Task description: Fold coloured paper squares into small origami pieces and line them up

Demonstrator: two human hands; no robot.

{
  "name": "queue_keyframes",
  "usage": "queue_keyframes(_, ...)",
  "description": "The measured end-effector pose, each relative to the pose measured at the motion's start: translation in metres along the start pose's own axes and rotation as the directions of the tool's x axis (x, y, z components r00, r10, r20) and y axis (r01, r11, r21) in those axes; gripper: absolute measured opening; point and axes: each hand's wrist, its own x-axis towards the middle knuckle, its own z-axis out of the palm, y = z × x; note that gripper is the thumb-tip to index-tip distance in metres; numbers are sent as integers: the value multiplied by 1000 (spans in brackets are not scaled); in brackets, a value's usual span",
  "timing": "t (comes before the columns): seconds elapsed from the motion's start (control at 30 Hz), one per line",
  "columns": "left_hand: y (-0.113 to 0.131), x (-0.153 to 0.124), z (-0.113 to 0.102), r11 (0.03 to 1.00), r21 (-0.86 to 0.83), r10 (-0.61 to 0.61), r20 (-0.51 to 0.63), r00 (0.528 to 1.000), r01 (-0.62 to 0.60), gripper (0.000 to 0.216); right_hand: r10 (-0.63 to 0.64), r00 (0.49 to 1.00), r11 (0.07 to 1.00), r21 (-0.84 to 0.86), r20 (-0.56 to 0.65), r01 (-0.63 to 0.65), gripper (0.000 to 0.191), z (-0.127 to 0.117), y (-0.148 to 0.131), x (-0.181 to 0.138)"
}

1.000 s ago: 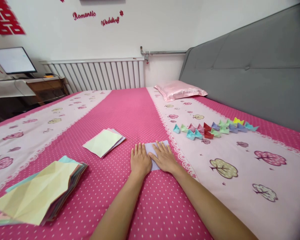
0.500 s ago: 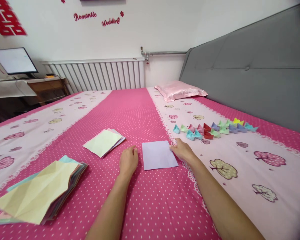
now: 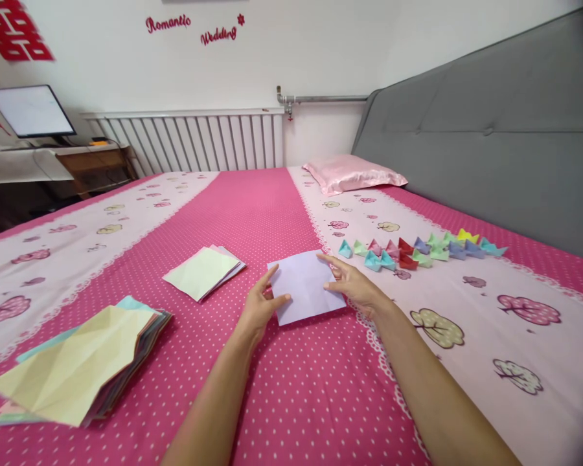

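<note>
Paper, a pale lilac square sheet (image 3: pixel 305 285), is held tilted just above the pink dotted bedsheet (image 3: pixel 291 388), its side edges pinched by the left hand (image 3: pixel 260 304) and right hand (image 3: pixel 352 285). This looks like positioning for a fold, which calls for squarely matched edges. Small colourful folded paper shapes (image 3: pixel 408 249) lie nearby on the right.

Wearer as I see it over the feed: two bare hands on two bare forearms.
On my screen the left hand (image 3: pixel 258 309) and the right hand (image 3: pixel 357 288) each sit on a slim forearm, uncovered from the wrist to the lower edge of the picture, where the sleeveless stretch ends near the elbow. Wrists and fingers are plain, and the fingers are long and slender. The nails look short, but they are too small for me to tell more.
</note>
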Motion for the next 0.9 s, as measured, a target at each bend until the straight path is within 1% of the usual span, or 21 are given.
queue_keyframes(0.07, 4, 0, -1, 998, -56, 31, 48, 998, -28, 81, -74, 997, 997, -7, -18, 74, 68, 1, -3, 0)
queue_keyframes(0.13, 5, 1, -2, 995, -82, 64, 94, 993, -56, 79, -122, 992, 992, -11, -33, 122, 63, 3, -3, 2)
queue_keyframes(0.23, 4, 2, -1, 992, -83, 101, 130, 986, -91, 74, -185, 980, 983, -13, -68, 184, 55, 5, -2, 4)
queue_keyframes(0.3, 3, 2, -1, 993, -72, 103, 148, 984, -93, 73, -232, 968, 973, -16, -94, 231, 49, 7, 0, 6)
queue_keyframes(0.37, 2, 2, 0, 994, -64, 100, 155, 983, -91, 72, -249, 963, 968, -21, -101, 248, 46, 9, 2, 7)
queue_keyframes(0.47, 0, 3, 0, 994, -56, 104, 123, 987, -98, 65, -234, 968, 972, -36, -89, 232, 47, 10, 2, 6)
queue_keyframes(0.6, 1, 3, -3, 994, 21, 111, 14, 994, -111, 55, -184, 981, 983, -23, -57, 183, 50, 10, 2, 4)
queue_keyframes(0.73, 3, 3, -4, 991, 69, 119, -23, 993, -117, 56, -143, 990, 989, -23, -17, 143, 53, 10, 0, 3)
queue_keyframes(0.83, 3, 3, -4, 986, 77, 151, -52, 987, -147, 57, -95, 995, 995, -24, 30, 95, 57, 12, -1, 1)
queue_keyframes(0.9, 3, 3, -3, 982, 94, 168, -73, 983, -161, 57, -78, 996, 996, -32, 34, 79, 57, 13, -2, 1)
